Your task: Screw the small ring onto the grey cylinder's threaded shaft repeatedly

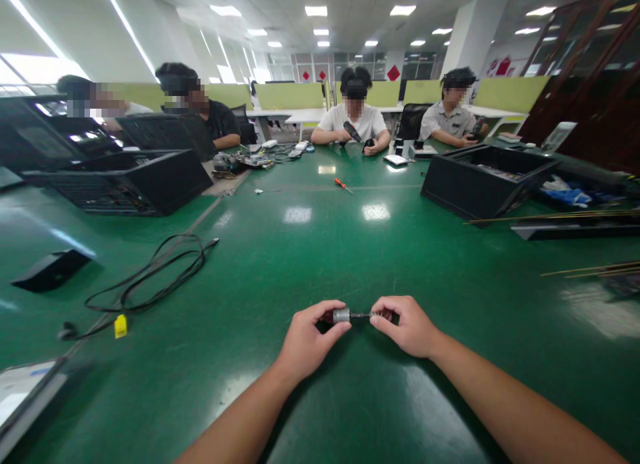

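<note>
Low in the middle of the head view, my left hand (311,334) pinches a small silver metal cylinder (342,315) between thumb and fingers. A thin dark shaft (359,315) runs from the cylinder's right side, lying level, over to my right hand (406,325). The thumb and fingertips of my right hand are closed on the shaft's far end, where a spiral shape partly shows. Both hands are just above the green tabletop (330,257). What exact kind of part this is, I cannot make out.
A looped black cable (150,277) with a yellow tag (121,326) lies to the left. Open black computer cases stand at left (150,184) and right (480,181). An orange screwdriver (341,183) lies ahead. Several people sit across the table, one holding a power drill (353,132).
</note>
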Demonstrator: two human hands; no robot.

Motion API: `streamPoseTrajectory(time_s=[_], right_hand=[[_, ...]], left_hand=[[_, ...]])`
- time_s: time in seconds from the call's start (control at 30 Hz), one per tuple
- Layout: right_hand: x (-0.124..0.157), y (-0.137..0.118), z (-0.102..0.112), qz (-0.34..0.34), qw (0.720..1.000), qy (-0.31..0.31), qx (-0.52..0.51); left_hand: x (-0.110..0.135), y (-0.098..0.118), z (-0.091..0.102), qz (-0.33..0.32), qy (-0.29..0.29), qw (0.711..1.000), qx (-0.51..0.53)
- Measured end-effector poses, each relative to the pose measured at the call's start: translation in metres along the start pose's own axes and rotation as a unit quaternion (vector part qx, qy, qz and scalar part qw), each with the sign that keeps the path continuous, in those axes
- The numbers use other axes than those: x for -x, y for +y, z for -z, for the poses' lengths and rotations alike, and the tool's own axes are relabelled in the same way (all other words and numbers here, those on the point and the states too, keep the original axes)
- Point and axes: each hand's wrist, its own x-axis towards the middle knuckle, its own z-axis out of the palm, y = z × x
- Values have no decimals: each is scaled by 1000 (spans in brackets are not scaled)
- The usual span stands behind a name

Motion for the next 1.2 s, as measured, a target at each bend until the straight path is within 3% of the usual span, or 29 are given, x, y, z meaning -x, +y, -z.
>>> streamPoseTrajectory(time_s=[1.2], right_hand=[[2, -3, 4, 4, 1000, -7, -15]], left_hand=[[2, 3, 6, -9, -13, 1000, -1]])
